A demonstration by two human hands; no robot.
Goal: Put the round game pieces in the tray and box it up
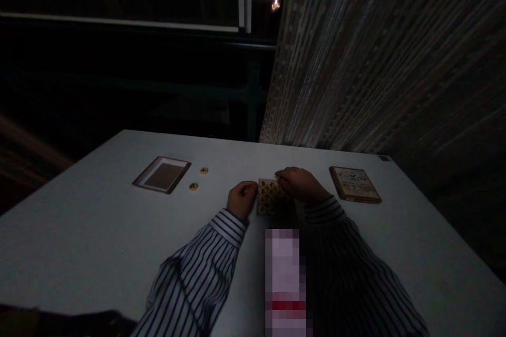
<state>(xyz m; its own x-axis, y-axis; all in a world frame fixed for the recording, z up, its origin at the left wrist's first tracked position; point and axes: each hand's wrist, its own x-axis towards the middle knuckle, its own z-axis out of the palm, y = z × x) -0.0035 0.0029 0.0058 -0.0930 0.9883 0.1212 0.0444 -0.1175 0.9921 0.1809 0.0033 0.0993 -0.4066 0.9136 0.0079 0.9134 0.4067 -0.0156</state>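
Observation:
A small see-through tray (269, 201) full of round Chinese chess pieces lies on the white table in front of me. My left hand (241, 199), fingers curled, grips the tray's left edge. Over the tray's upper right part is my right hand (299, 184), closed, its fingertips at the far rim; whatever they pinch is hidden. The right hand and its shadow cover some of the pieces. Two loose chess pieces, one farther off (204, 170) and one nearer (193, 186), lie flat to the left of my hands.
An open shallow box part (171, 190) lies at the left of the white table (98, 231). To the right sits a flat box with a printed lid (354, 184). A string curtain (336, 63) hangs behind the far edge. A pixelated patch (285, 274) covers the near middle.

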